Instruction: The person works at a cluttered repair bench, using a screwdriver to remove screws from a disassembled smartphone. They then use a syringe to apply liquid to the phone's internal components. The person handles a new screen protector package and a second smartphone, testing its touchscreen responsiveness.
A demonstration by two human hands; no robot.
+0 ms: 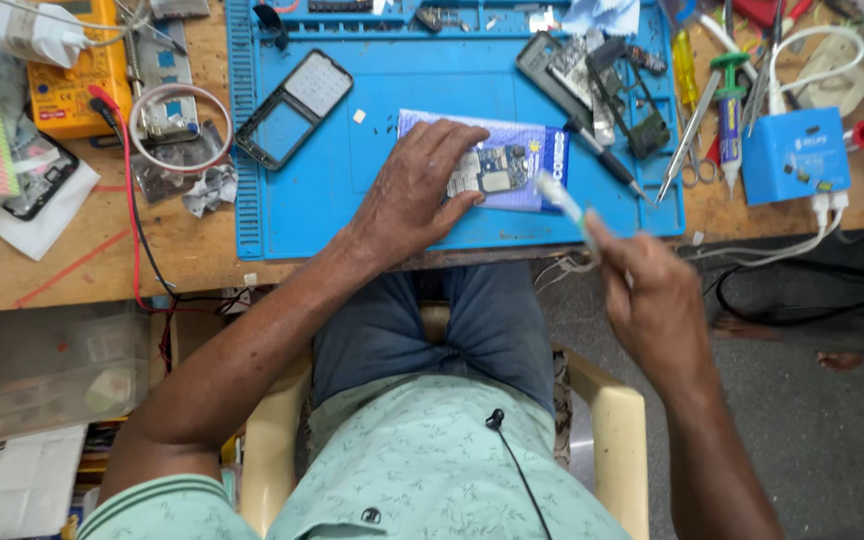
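Head view: left hand (pixel 407 190) lies flat, fingers spread, pressing a circuit board (pixel 492 170) onto a blue-white packet (pixel 542 150) at the middle of the blue mat (pixel 372 215). Right hand (pixel 652 300) is closed round a thin white brush (pixel 564 205), tip just beside the board's right edge. Phone frame (pixel 292 110) sits upper left on mat, tweezers (pixel 687 140) & a yellow meter (pixel 72 80) off to the sides

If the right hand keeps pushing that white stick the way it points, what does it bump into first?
Probably the small circuit board that the left hand pins on a blue-and-white packet. The right hand aims the white brush-like tool up-left at it, though height is unclear.
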